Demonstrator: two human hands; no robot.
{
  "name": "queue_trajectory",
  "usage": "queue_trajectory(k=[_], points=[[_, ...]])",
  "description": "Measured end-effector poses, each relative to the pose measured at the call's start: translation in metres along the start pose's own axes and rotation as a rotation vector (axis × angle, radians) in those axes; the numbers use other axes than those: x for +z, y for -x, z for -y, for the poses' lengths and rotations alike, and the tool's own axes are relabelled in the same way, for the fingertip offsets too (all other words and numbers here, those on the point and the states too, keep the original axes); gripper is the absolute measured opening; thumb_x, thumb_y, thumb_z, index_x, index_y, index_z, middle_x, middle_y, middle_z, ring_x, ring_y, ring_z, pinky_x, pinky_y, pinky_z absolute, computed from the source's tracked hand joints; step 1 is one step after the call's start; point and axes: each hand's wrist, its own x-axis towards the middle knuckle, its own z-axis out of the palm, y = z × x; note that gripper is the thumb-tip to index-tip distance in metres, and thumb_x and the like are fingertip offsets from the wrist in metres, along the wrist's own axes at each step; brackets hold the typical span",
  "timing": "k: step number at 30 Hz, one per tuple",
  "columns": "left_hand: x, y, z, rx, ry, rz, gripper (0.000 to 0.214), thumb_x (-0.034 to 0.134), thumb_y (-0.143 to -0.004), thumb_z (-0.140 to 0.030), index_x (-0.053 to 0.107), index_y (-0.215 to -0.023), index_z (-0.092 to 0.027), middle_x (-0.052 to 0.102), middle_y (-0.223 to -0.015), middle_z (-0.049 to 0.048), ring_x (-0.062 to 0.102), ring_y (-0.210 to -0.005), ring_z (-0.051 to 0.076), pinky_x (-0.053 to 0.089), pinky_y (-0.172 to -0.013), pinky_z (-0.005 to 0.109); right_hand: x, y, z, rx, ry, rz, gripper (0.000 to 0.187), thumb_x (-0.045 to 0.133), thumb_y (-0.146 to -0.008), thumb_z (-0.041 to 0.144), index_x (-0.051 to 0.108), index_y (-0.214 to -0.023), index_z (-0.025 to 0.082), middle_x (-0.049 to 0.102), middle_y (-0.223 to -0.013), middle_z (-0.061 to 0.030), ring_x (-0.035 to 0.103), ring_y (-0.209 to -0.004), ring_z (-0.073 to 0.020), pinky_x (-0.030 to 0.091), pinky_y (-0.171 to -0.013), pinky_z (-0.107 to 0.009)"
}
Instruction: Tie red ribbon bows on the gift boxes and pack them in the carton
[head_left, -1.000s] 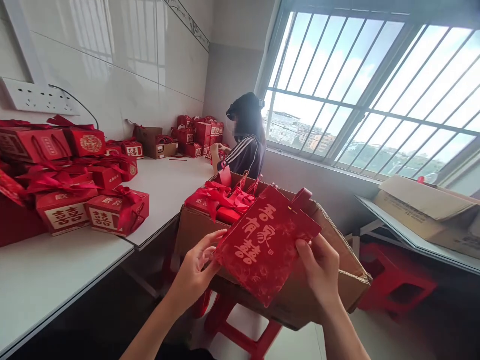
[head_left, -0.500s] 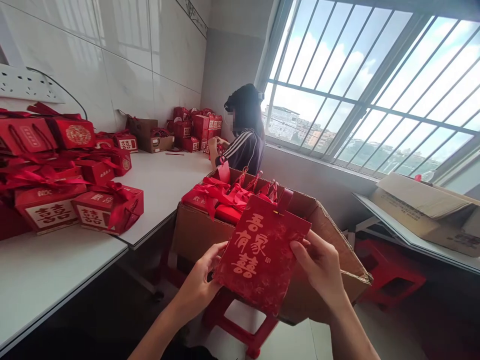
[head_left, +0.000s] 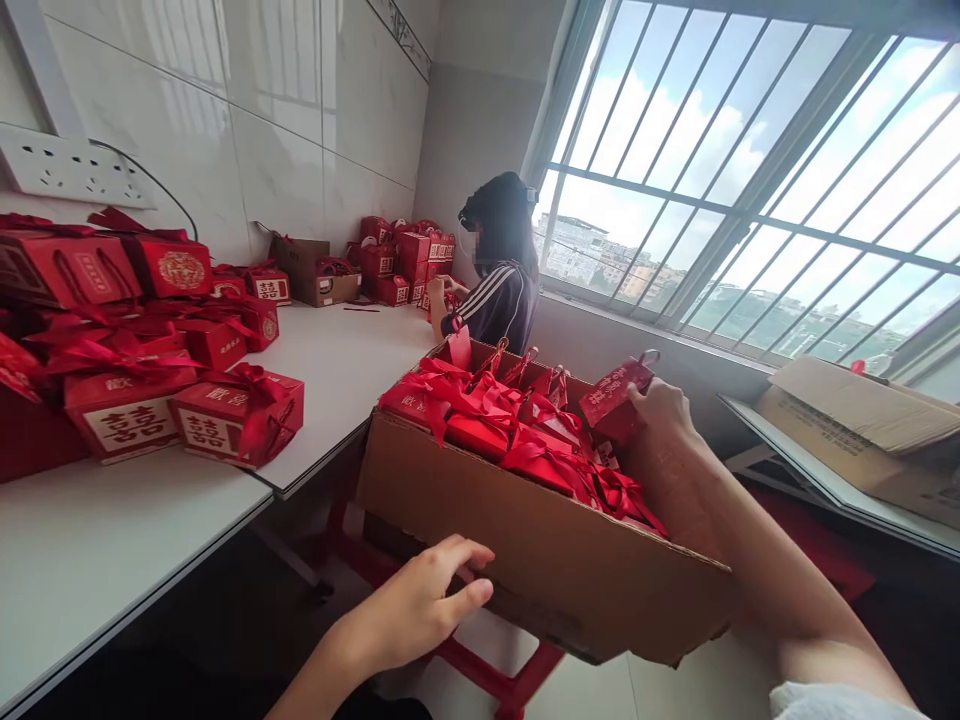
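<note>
My right hand (head_left: 664, 408) grips a red gift bag (head_left: 616, 395) printed with pale characters, at the far right corner of an open cardboard box (head_left: 525, 540). A small loop handle stands up from the bag's top. Several red gift boxes with ribbon bows (head_left: 491, 415) fill much of the cardboard box, and a few thin corded handles rise along its back. In front of the box's near wall, my left hand (head_left: 435, 600) holds nothing, its fingers apart and slightly curled. The cardboard box rests on a red plastic stool (head_left: 517, 680).
Stacked red gift boxes (head_left: 127, 400) crowd the white table (head_left: 322, 365) on the left. A co-worker (head_left: 499, 270) sits by the window, near more red boxes (head_left: 409, 260). To the right, a flattened-looking carton (head_left: 862, 425) lies on another tabletop. A power strip (head_left: 75, 170) hangs on the wall.
The gift bag has gone from between both hands, close to me, to the box's far right corner in my right hand. My left hand has let go of it.
</note>
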Motion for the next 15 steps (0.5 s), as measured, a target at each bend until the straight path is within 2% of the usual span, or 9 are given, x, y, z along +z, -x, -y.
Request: queue_trajectory(k=[3, 6, 9, 11, 13, 15], points=[[-0.002, 0.004, 0.0, -0.042, -0.085, 0.067, 0.038, 0.054, -0.085, -0.036, 0.062, -0.118, -0.02, 0.064, -0.12, 0.0081, 0.061, -0.106, 0.024, 0.046, -0.093, 0.033, 0.047, -0.004, 0.014, -0.031, 0.006, 0.109, 0.034, 0.051, -0.09, 0.03, 0.062, -0.106, 0.003, 0.069, -0.1, -0.023, 0.066, -0.095, -0.0277, 0.043, -0.075, -0.03], [-0.006, 0.009, 0.003, -0.1, -0.173, 0.115, 0.042, 0.054, -0.085, -0.037, 0.059, -0.123, -0.02, 0.062, -0.123, 0.0082, 0.06, -0.107, 0.025, 0.045, -0.094, 0.035, 0.074, 0.002, 0.017, -0.021, 0.007, 0.183, 0.032, 0.049, -0.09, 0.031, 0.063, -0.104, 0.005, 0.071, -0.091, -0.0183, 0.069, -0.086, -0.0257, 0.044, -0.069, -0.028], [-0.005, 0.012, 0.011, -0.116, -0.214, 0.101, 0.044, 0.054, -0.084, -0.04, 0.059, -0.124, -0.023, 0.062, -0.123, 0.0076, 0.06, -0.11, 0.026, 0.045, -0.095, 0.037, 0.079, 0.004, 0.012, -0.036, -0.01, 0.206, 0.031, 0.048, -0.091, 0.032, 0.066, -0.098, 0.008, 0.072, -0.091, -0.0182, 0.07, -0.084, -0.0266, 0.045, -0.066, -0.028], [-0.003, 0.011, 0.016, -0.113, -0.217, 0.095, 0.044, 0.057, -0.081, -0.041, 0.06, -0.123, -0.026, 0.063, -0.122, 0.0071, 0.06, -0.109, 0.028, 0.046, -0.094, 0.038, 0.076, 0.003, 0.01, -0.061, -0.033, 0.193, 0.026, 0.053, -0.088, 0.03, 0.069, -0.094, 0.01, 0.072, -0.088, -0.0188, 0.07, -0.08, -0.0269, 0.045, -0.064, -0.029], [-0.003, 0.011, 0.016, -0.106, -0.212, 0.111, 0.046, 0.061, -0.078, -0.042, 0.061, -0.122, -0.028, 0.064, -0.121, 0.0068, 0.061, -0.107, 0.03, 0.047, -0.091, 0.039, 0.075, 0.001, 0.011, -0.064, -0.059, 0.16, 0.021, 0.059, -0.085, 0.026, 0.071, -0.083, 0.009, 0.071, -0.072, -0.02, 0.069, -0.062, -0.0253, 0.043, -0.056, -0.029], [-0.005, 0.015, 0.008, -0.12, -0.202, 0.104, 0.044, 0.062, -0.077, -0.041, 0.062, -0.12, -0.032, 0.064, -0.121, 0.0053, 0.063, -0.104, 0.03, 0.048, -0.087, 0.039, 0.075, 0.004, 0.015, -0.073, -0.098, 0.074, 0.019, 0.063, -0.081, 0.022, 0.069, -0.066, 0.012, 0.067, -0.057, -0.0176, 0.064, -0.046, -0.0207, 0.041, -0.052, -0.028]])
